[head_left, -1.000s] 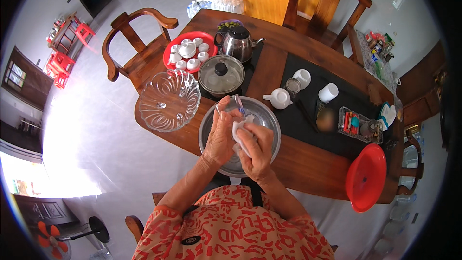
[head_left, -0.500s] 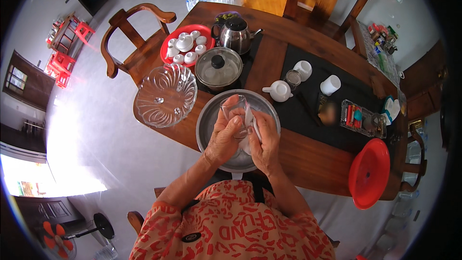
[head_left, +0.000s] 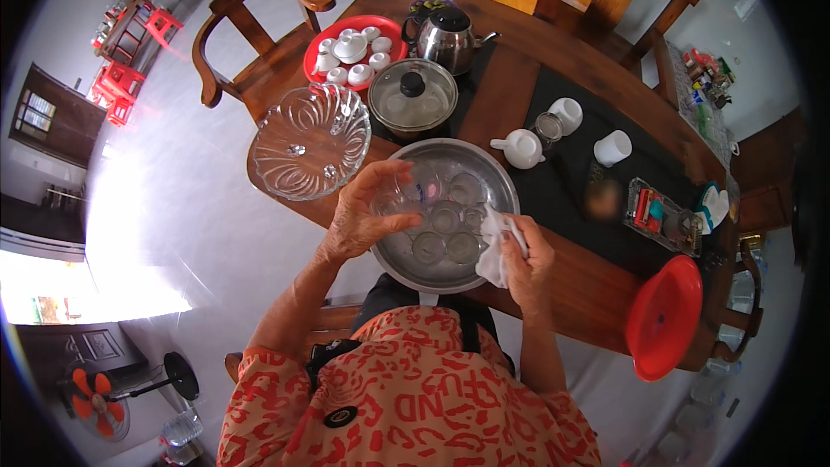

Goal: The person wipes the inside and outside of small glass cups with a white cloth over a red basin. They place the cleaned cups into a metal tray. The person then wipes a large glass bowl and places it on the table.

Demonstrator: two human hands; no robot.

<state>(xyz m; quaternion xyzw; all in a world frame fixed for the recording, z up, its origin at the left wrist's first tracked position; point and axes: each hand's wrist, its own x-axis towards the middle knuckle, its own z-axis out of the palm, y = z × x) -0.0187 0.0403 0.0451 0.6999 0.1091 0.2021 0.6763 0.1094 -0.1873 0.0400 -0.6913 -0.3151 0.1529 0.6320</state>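
Observation:
My left hand (head_left: 359, 218) is curled round a clear drinking glass (head_left: 399, 199), held over the left side of a grey metal basin (head_left: 500, 180). Inside the basin stand several similar glasses (head_left: 462, 248). A crumpled white cloth (head_left: 494, 251) is pinched in my right hand (head_left: 531, 266) at the basin's right edge. The cloth hangs partly over the basin and is apart from the held glass.
Left of the basin lies a clear fluted glass bowl (head_left: 294, 149). Behind are a lidded pot (head_left: 406, 117), a steel kettle (head_left: 448, 43) and a red tray (head_left: 396, 28) of white teaware. A white teapot (head_left: 521, 149) and a red basin (head_left: 664, 318) are to the right.
My hands have drawn apart. The left has moved left with the glass, and the right has moved right with the cloth, uncovering the glasses in the basin.

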